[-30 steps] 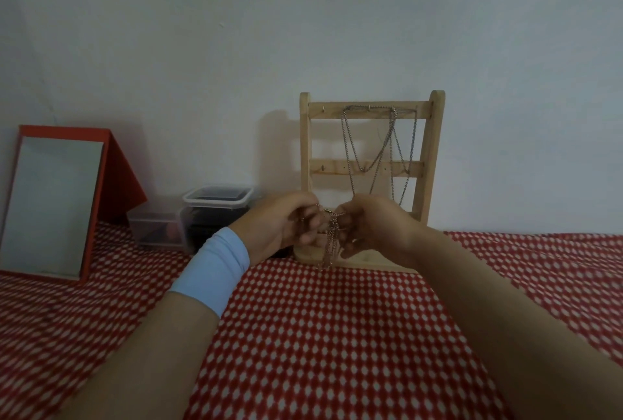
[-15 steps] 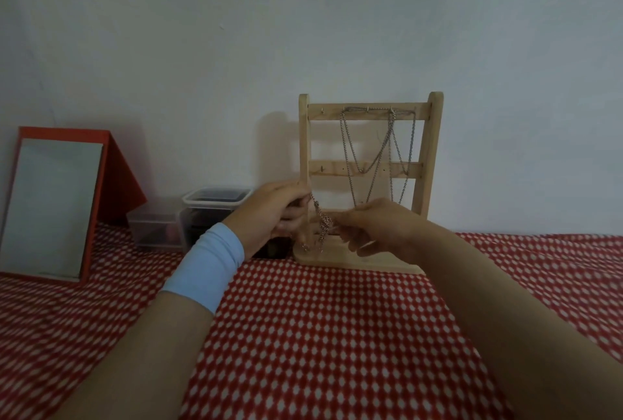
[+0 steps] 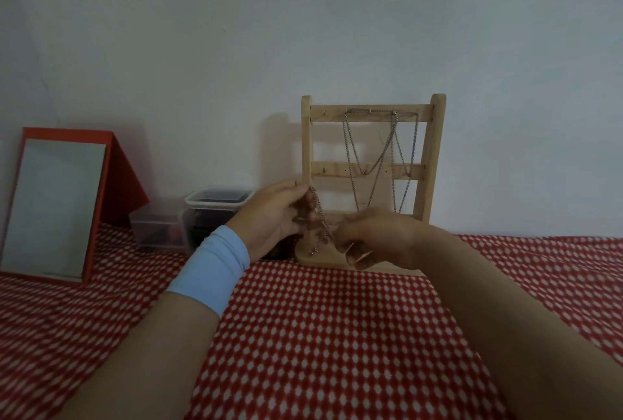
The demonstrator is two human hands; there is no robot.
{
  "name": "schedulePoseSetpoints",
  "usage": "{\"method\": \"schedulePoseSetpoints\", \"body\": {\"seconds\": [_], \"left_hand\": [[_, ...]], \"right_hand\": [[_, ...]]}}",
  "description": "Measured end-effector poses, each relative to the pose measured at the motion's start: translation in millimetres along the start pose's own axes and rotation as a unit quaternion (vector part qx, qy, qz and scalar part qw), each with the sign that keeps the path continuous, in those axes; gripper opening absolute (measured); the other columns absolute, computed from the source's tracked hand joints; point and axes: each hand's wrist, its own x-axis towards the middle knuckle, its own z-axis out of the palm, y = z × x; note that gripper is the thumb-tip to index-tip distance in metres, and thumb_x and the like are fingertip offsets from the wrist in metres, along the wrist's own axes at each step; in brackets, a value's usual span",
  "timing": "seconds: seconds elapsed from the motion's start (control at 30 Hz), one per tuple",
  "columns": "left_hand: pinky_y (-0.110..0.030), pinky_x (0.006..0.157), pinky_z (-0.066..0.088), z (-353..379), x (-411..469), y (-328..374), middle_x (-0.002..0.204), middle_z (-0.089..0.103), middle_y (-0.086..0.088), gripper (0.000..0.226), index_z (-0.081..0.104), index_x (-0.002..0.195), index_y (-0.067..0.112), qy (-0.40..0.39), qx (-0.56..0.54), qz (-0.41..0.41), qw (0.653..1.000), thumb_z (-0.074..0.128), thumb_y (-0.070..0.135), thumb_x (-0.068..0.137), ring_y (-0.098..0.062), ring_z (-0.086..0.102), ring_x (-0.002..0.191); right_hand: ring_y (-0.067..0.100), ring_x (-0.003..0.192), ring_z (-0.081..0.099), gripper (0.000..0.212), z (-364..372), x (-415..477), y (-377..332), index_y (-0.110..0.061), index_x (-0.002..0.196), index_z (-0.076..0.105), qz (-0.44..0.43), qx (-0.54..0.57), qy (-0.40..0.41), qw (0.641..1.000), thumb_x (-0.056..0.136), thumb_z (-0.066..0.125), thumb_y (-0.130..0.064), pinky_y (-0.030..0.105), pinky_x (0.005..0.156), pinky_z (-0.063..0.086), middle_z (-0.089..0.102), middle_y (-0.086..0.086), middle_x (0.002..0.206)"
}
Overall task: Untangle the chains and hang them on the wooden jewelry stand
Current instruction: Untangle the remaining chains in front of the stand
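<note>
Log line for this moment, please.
left hand: pinches tangled chain | right hand: pinches it lower down | wooden stand: holds hung chains | step: untangling

Nothing here can be read. No lettering, number or brand shows on the wooden jewelry stand (image 3: 306, 143) at twelve o'clock, on the lidded plastic box (image 3: 217, 197) at ten o'clock, or on the red-framed mirror (image 3: 54, 207) round at nine. The picture is dim and soft throughout.
</note>
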Motion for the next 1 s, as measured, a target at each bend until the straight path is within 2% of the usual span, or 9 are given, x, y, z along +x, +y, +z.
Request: {"method": "schedulePoseSetpoints", "body": {"seconds": [0.13, 0.23, 0.33, 0.4, 0.53, 0.7, 0.77, 0.87, 1.0], "left_hand": [[-0.028, 0.052, 0.052, 2.2, -1.7, 2.2, 0.076, 0.062, -0.008, 0.027, 0.061, 0.085, 0.007, 0.018, 0.047, 0.007, 0.999, 0.043, 0.016, 0.104, -0.016, 0.052, 0.057], [-0.028, 0.052, 0.050, 1.7, -3.3, 4.6, 0.087, 0.073, -0.008, 0.028, 0.065, 0.088, 0.008, 0.010, 0.090, 0.007, 0.996, 0.044, 0.018, 0.103, -0.014, 0.053, 0.054], [-0.030, 0.055, 0.049, 3.7, -4.3, 6.9, 0.090, 0.073, -0.011, 0.027, 0.064, 0.089, 0.006, 0.012, 0.098, 0.006, 0.995, 0.044, 0.017, 0.103, -0.015, 0.053, 0.055], [-0.029, 0.054, 0.048, 3.4, -4.7, 8.5, 0.084, 0.070, -0.010, 0.026, 0.062, 0.088, 0.006, 0.007, 0.084, 0.005, 0.996, 0.044, 0.017, 0.103, -0.016, 0.053, 0.055], [-0.031, 0.056, 0.048, 0.3, -4.1, 10.6, 0.072, 0.066, -0.003, 0.027, 0.055, 0.086, 0.008, -0.008, 0.008, 0.032, 0.999, 0.039, 0.020, 0.103, -0.016, 0.051, 0.056], [-0.032, 0.057, 0.050, -3.7, -2.6, 14.5, 0.067, 0.057, -0.006, 0.030, 0.045, 0.071, 0.012, 0.026, -0.125, 0.037, 0.991, 0.037, 0.020, 0.099, -0.019, 0.051, 0.055], [-0.037, 0.065, 0.051, -7.7, -1.8, 15.5, 0.062, 0.055, -0.008, 0.036, 0.044, 0.064, 0.013, 0.031, -0.103, 0.023, 0.994, 0.042, 0.026, 0.098, -0.024, 0.051, 0.058], [-0.041, 0.073, 0.056, -9.8, -4.2, 14.7, 0.066, 0.061, -0.011, 0.033, 0.059, 0.065, 0.012, 0.016, 0.028, 0.031, 0.999, 0.061, 0.034, 0.090, -0.030, 0.058, 0.067], [-0.035, 0.066, 0.057, -4.8, -5.5, 13.4, 0.075, 0.070, -0.011, 0.037, 0.048, 0.059, 0.016, 0.007, 0.086, 0.037, 0.996, 0.059, 0.006, 0.093, -0.020, 0.062, 0.060]], "right_hand": [[0.014, 0.082, 0.065, 0.024, 0.0, -1.5, -2.4, -0.022, 0.088, 0.063, -0.023, -0.153, 0.046, 0.987, 0.085, 0.072, 0.000, 0.027, 0.072, 0.055, 0.069, -0.001, 0.091], [0.022, 0.091, 0.066, 0.038, 4.9, -1.6, -6.9, -0.012, 0.118, 0.062, -0.114, 0.019, 0.041, 0.992, 0.088, 0.057, 0.013, 0.025, 0.068, 0.055, 0.069, 0.008, 0.110], [0.032, 0.103, 0.071, 0.041, 7.8, -0.8, -10.6, -0.012, 0.127, 0.061, -0.166, 0.104, 0.026, 0.980, 0.092, 0.056, 0.009, 0.035, 0.079, 0.059, 0.071, 0.017, 0.120], [0.030, 0.095, 0.072, 0.030, 8.7, -0.7, -9.2, -0.012, 0.123, 0.064, -0.176, 0.084, 0.029, 0.980, 0.095, 0.063, 0.000, 0.042, 0.085, 0.059, 0.074, 0.018, 0.113], [0.013, 0.073, 0.065, 0.011, 6.5, 0.5, 1.3, -0.011, 0.105, 0.074, -0.159, 0.009, 0.006, 0.987, 0.098, 0.066, -0.015, 0.032, 0.075, 0.053, 0.074, 0.004, 0.088], [0.014, 0.066, 0.056, 0.030, 4.3, 0.2, 6.8, -0.017, 0.091, 0.077, -0.134, 0.072, -0.045, 0.987, 0.106, 0.051, -0.024, 0.032, 0.072, 0.049, 0.067, 0.002, 0.079], [0.014, 0.066, 0.053, 0.037, 3.9, 0.7, 6.4, -0.019, 0.084, 0.075, -0.136, 0.094, -0.039, 0.985, 0.108, 0.047, -0.018, 0.033, 0.072, 0.049, 0.063, 0.000, 0.075], [0.017, 0.069, 0.052, 0.030, 2.5, 1.9, 4.4, -0.003, 0.106, 0.068, -0.124, 0.120, -0.036, 0.984, 0.107, 0.043, -0.018, 0.033, 0.071, 0.050, 0.059, 0.001, 0.078], [0.013, 0.072, 0.057, 0.036, 3.1, -1.0, 1.8, -0.015, 0.086, 0.070, -0.128, 0.058, -0.013, 0.990, 0.103, 0.052, -0.042, 0.033, 0.077, 0.051, 0.063, -0.006, 0.074]]}}
